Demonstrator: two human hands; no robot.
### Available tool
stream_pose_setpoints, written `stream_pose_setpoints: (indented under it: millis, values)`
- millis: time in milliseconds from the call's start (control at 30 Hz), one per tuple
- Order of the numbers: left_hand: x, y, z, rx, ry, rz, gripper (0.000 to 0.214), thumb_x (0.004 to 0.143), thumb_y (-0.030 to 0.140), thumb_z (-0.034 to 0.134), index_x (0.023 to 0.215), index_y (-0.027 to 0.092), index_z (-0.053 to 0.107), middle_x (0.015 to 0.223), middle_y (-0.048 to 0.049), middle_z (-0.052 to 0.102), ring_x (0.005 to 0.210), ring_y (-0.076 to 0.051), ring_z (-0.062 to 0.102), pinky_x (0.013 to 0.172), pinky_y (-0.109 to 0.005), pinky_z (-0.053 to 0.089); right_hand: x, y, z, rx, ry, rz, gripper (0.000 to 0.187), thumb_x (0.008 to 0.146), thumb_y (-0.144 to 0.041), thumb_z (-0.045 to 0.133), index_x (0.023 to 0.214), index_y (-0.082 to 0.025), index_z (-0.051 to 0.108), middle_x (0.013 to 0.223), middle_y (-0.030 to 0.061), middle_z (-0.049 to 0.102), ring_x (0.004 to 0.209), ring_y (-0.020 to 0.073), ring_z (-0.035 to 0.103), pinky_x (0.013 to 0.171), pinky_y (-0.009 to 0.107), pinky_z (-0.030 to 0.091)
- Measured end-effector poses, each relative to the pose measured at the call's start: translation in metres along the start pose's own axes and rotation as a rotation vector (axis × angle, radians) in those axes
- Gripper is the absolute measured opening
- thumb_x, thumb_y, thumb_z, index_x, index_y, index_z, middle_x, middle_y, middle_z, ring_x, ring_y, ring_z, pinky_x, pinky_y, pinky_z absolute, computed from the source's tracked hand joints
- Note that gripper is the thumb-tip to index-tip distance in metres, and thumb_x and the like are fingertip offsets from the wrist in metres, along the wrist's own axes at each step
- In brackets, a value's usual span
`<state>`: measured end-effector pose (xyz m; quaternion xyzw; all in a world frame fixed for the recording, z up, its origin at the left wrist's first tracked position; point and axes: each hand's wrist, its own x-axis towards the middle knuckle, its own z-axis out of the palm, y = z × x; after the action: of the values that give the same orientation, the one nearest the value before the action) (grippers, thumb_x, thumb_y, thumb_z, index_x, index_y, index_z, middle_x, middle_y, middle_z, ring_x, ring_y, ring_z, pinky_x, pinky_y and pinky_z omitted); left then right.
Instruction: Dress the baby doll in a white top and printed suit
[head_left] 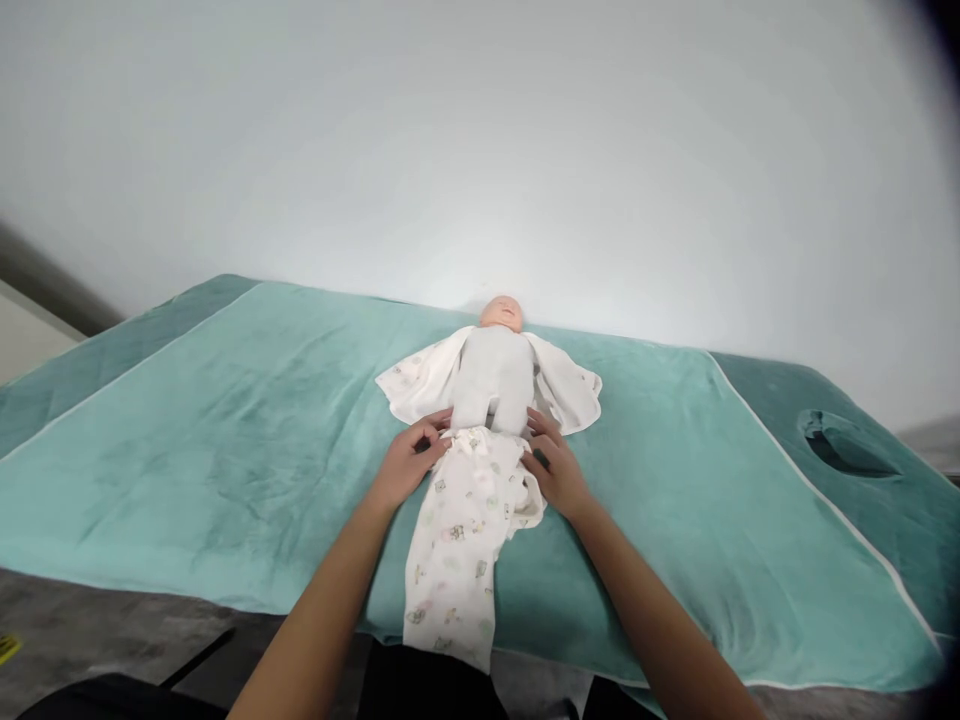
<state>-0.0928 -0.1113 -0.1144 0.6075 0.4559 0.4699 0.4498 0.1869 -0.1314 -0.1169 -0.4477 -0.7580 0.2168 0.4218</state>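
A baby doll (493, 378) with a grey cloth body lies on its back, its head (502, 313) toward the wall. An open white baby jacket (566, 385) is spread under it, with one side out to each side. White printed baby pants (455, 540) lie below the doll, their waistband around or against the ends of its legs; which of these I cannot tell. My left hand (412, 458) is closed on the left side of the waistband. On the other side, my right hand (553, 465) grips the waistband by the doll's other leg. One pant leg hangs over the near edge.
A green cover (247, 450) with white piping lies over the bed, which stands against a pale wall (480, 150). At the right end the cover has an oval opening (847, 445). Grey floor (112, 630) shows below the near edge.
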Motion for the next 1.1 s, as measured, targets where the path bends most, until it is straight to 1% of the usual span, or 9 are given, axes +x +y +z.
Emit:
stream_pose_setpoints:
  millis: [100, 167, 333, 433, 533, 667, 867, 1000, 1100]
  values:
    - [0.011, -0.005, 0.004, 0.093, 0.131, -0.045, 0.036, 0.084, 0.046, 0.064, 0.067, 0.021, 0.046, 0.099, -0.005, 0.072, 0.089, -0.02, 0.063, 0.075, -0.03, 0.047, 0.016, 0.001, 0.002, 0.0, 0.086, 0.07, 0.023, 0.098, -0.042, 0.048, 0.081, -0.025, 0.05, 0.129, 0.0125, 0.064, 0.107, 0.0248, 0.065, 0.092, 0.042, 0.051]
    - [0.023, -0.006, 0.008, 0.148, 0.21, -0.054, 0.036, 0.084, 0.047, 0.063, 0.066, 0.021, 0.045, 0.069, 0.0019, 0.06, 0.068, -0.014, 0.053, 0.061, -0.025, 0.039, 0.032, 0.002, -0.002, -0.052, 0.145, 0.138, 0.024, 0.096, -0.045, 0.05, 0.082, -0.026, 0.051, 0.103, 0.009, 0.07, 0.09, 0.0245, 0.065, 0.079, 0.038, 0.05]
    - [0.058, 0.004, 0.025, 0.063, 0.198, -0.075, 0.034, 0.084, 0.045, 0.062, 0.068, 0.021, 0.044, 0.059, 0.006, 0.038, 0.055, -0.011, 0.035, 0.052, -0.024, 0.027, 0.08, -0.002, -0.029, -0.159, 0.162, 0.229, 0.027, 0.09, -0.044, 0.055, 0.072, -0.025, 0.047, 0.06, -0.0025, 0.052, 0.06, 0.0178, 0.049, 0.061, 0.031, 0.035]
    - [0.067, 0.011, 0.037, 0.083, 0.259, -0.01, 0.026, 0.086, 0.04, 0.061, 0.075, 0.022, 0.045, 0.066, 0.0053, 0.042, 0.061, -0.012, 0.04, 0.057, -0.025, 0.034, 0.096, 0.002, -0.033, -0.104, 0.2, 0.22, 0.027, 0.086, -0.041, 0.06, 0.07, -0.024, 0.046, 0.067, -0.0017, 0.055, 0.066, 0.017, 0.051, 0.065, 0.031, 0.039]
    - [0.065, 0.014, 0.043, 0.161, 0.339, 0.024, 0.012, 0.09, 0.034, 0.056, 0.092, 0.023, 0.051, 0.08, 0.0023, 0.055, 0.073, -0.015, 0.051, 0.071, -0.028, 0.042, 0.092, 0.016, -0.018, 0.04, 0.289, 0.149, 0.021, 0.085, -0.038, 0.062, 0.076, -0.023, 0.051, 0.102, 0.007, 0.064, 0.095, 0.0216, 0.06, 0.08, 0.034, 0.047]
    - [0.059, 0.015, 0.041, 0.229, 0.197, 0.1, 0.023, 0.09, 0.036, 0.057, 0.109, 0.023, 0.059, 0.11, -0.005, 0.059, 0.1, -0.019, 0.058, 0.088, -0.032, 0.046, 0.08, 0.034, 0.001, 0.211, 0.265, 0.106, 0.012, 0.088, -0.034, 0.061, 0.084, -0.024, 0.055, 0.14, 0.0104, 0.055, 0.132, 0.0255, 0.049, 0.105, 0.043, 0.042]
    - [0.077, 0.017, 0.032, 0.319, 0.018, 0.175, 0.018, 0.087, 0.036, 0.061, 0.089, 0.022, 0.051, 0.146, -0.01, 0.048, 0.133, -0.025, 0.048, 0.104, -0.036, 0.041, 0.085, 0.043, -0.001, 0.374, 0.197, 0.099, 0.007, 0.087, -0.032, 0.065, 0.085, -0.027, 0.061, 0.15, 0.0019, 0.052, 0.143, 0.0238, 0.041, 0.119, 0.047, 0.03]
    - [0.113, 0.021, 0.026, 0.442, 0.103, 0.088, 0.016, 0.089, 0.033, 0.056, 0.087, 0.024, 0.043, 0.1, -0.0039, 0.068, 0.096, -0.021, 0.062, 0.084, -0.034, 0.045, 0.087, 0.041, -0.005, 0.337, 0.188, 0.159, 0.014, 0.088, -0.036, 0.064, 0.079, -0.026, 0.062, 0.141, 0.0026, 0.061, 0.132, 0.0241, 0.054, 0.114, 0.043, 0.036]
    - [0.139, 0.02, 0.027, 0.501, 0.186, 0.0, 0.014, 0.087, 0.033, 0.057, 0.088, 0.025, 0.045, 0.069, 0.0042, 0.056, 0.069, -0.018, 0.054, 0.07, -0.031, 0.04, 0.087, 0.04, -0.007, 0.351, 0.209, 0.261, 0.021, 0.09, -0.04, 0.062, 0.076, -0.025, 0.059, 0.131, 0.0034, 0.068, 0.119, 0.0242, 0.061, 0.104, 0.04, 0.043]
